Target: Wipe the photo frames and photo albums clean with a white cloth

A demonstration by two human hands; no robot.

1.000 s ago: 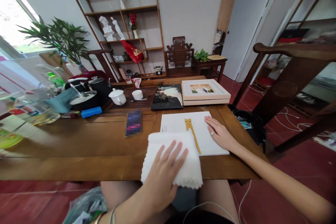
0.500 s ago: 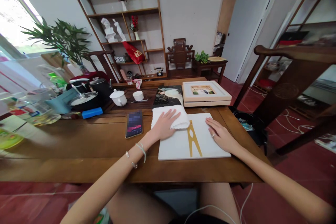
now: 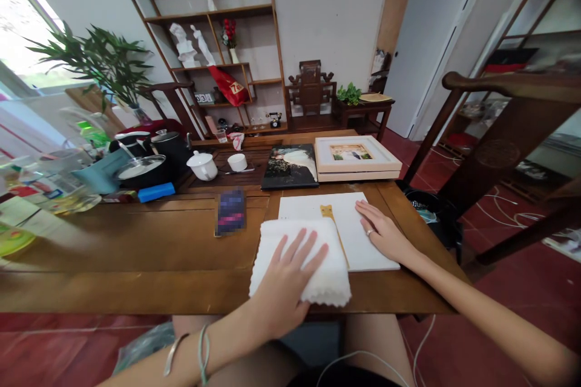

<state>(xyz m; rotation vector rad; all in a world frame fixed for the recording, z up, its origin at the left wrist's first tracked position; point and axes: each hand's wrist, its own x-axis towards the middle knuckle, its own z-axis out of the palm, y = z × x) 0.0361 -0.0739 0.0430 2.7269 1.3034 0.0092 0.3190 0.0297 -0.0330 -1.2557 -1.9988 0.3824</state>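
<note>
Left hand (image 3: 287, 287) spread palm-down on white cloth (image 3: 333, 278); cloth partly over white panel (image 3: 356, 233) and its gold motif (image 3: 327, 211), at near edge of desk (image 3: 181, 254); right hand (image 3: 385, 234) flat, fingers extended, on panel's right side.

The brown wooden surface (image 3: 136, 254) carries a white panel (image 3: 351, 224), with a white cloth (image 3: 270, 248) lying over the panel's near left part. A phone (image 3: 230, 213) lies left of the panel, a blue object (image 3: 157, 192) farther left of it, and a dark picture (image 3: 290, 168) and a pale frame (image 3: 358, 174) behind it.
</note>
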